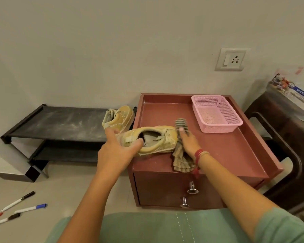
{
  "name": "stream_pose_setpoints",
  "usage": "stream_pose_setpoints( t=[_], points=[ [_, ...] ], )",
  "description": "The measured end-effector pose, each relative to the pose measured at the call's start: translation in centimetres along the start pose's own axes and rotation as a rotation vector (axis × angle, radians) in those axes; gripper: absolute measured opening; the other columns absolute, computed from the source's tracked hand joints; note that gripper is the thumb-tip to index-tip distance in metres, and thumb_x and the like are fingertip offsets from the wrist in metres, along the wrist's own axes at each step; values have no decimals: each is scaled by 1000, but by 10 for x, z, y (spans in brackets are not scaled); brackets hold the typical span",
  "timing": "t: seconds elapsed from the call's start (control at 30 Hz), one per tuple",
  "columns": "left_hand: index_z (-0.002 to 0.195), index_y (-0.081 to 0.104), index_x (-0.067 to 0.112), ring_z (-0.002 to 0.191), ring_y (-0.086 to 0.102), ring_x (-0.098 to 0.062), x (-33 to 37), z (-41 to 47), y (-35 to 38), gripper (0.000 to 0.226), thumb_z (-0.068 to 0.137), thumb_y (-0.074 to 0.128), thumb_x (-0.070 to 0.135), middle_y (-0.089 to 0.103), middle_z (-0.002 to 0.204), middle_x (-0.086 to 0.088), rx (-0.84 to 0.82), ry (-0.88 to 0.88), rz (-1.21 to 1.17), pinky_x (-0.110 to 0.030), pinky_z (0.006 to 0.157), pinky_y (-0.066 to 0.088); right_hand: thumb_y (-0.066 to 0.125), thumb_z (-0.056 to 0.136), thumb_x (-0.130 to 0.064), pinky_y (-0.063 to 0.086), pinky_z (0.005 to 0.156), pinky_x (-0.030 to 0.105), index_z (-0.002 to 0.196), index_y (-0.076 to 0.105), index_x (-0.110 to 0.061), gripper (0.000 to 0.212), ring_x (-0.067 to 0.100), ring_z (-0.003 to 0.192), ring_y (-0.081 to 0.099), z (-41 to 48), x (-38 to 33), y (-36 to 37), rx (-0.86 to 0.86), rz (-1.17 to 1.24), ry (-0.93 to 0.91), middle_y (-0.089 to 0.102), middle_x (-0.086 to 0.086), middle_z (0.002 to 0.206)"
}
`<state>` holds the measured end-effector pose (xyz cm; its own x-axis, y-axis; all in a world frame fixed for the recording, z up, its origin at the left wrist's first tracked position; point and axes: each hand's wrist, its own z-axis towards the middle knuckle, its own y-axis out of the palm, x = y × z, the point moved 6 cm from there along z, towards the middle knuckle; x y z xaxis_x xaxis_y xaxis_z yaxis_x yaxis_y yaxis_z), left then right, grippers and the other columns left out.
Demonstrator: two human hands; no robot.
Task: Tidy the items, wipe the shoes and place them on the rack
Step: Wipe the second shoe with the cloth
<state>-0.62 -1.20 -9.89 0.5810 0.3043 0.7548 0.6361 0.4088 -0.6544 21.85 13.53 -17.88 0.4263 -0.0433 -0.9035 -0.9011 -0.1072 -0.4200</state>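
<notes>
Four pens (18,201) lie untidied on the floor. One shoe (118,118) sits on the rack (60,120). The left hand (115,151) grips the other shoe (153,139) on the cabinet (226,151); the right hand (189,143) clasps the cloth (182,160), so wiping seems underway. The basket (216,113) is empty.

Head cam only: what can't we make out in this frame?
- Held shoe: heel hidden by the left hand; sole faces away.
- Cloth: middle covered by the right hand.
- Boxed pack at the right edge: cut off, print too blurred to read.
- Rack: lower shelf shadowed.
</notes>
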Motion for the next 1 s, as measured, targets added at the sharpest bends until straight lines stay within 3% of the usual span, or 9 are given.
stream_pose_setpoints(
  t=[0.07, 0.2, 0.33, 0.43, 0.63, 0.7, 0.77, 0.87, 1.0],
  points=[
    [111, 26, 32, 84, 59, -20, 14, -4, -5, 68, 67, 72, 58, 56, 93, 7, 88, 131, -3, -37, 73, 49, 36, 100, -36, 35, 98, 29, 126, 53, -10, 40, 21, 112, 50, 5, -3, -17, 135, 242, 89, 56, 7, 118],
    [115, 28, 30, 82, 56, -14, 31, -9, -7, 80, 60, 83, 49, 51, 102, 11, 174, 326, -45, -30, 71, 45, 41, 98, -37, 40, 103, 35, 128, 52, -13, 39, 17, 113, 54, -12, -39, -33, 339, 435, -63, 58, 4, 123],
    [125, 29, 28, 93, 57, -10, 41, -10, -1, 92, 56, 88, 44, 47, 113, 13, 150, 432, -109, -28, 73, 54, 43, 98, -33, 44, 93, 17, 120, 53, -26, 26, -2, 107, 55, -63, -108, -16, 95, 340, -530, 59, -10, 115],
    [127, 29, 29, 98, 59, -7, 43, -10, 2, 95, 53, 87, 44, 47, 112, 22, 123, 483, -150, -30, 76, 57, 41, 93, -46, 29, 111, 31, 136, 44, -27, 47, 4, 131, 40, -77, -119, 13, -92, 10, -739, 49, -10, 139],
    [121, 34, 29, 91, 56, -6, 45, -11, -4, 90, 49, 77, 63, 45, 102, 28, 179, 505, -103, -22, 70, 52, 20, 73, -84, -2, 117, 36, 139, 27, -44, 77, 1, 141, 6, -39, -66, 11, -100, -116, -469, 24, -11, 154],
    [117, 37, 30, 87, 52, 0, 47, -10, -5, 84, 50, 74, 67, 44, 99, 33, 185, 502, -92, -12, 67, 45, 24, 78, -79, 3, 119, 42, 142, 28, -40, 75, 8, 144, 6, -25, -35, 2, -67, -135, -372, 21, -9, 155],
    [113, 42, 31, 84, 47, 5, 48, -9, -5, 78, 52, 68, 71, 47, 98, 28, 184, 496, -65, -7, 64, 36, 33, 86, -71, 19, 117, 40, 138, 37, -33, 64, 16, 141, 25, -17, -10, -8, -82, -60, -279, 34, -7, 148],
    [113, 45, 31, 89, 46, 0, 47, -5, -3, 76, 54, 62, 75, 48, 106, 18, 168, 466, -43, -12, 63, 34, 40, 97, -46, 33, 105, 30, 126, 50, -23, 39, 20, 125, 47, -10, 4, -21, -57, 43, -158, 53, -1, 128],
    [114, 42, 30, 94, 47, -5, 43, -1, -1, 75, 56, 61, 75, 46, 110, 16, 153, 457, -40, -17, 64, 37, 35, 88, -63, 31, 112, 33, 135, 45, -18, 65, 15, 132, 40, -22, -30, -26, 197, 192, -256, 47, 1, 140]
  ],
)
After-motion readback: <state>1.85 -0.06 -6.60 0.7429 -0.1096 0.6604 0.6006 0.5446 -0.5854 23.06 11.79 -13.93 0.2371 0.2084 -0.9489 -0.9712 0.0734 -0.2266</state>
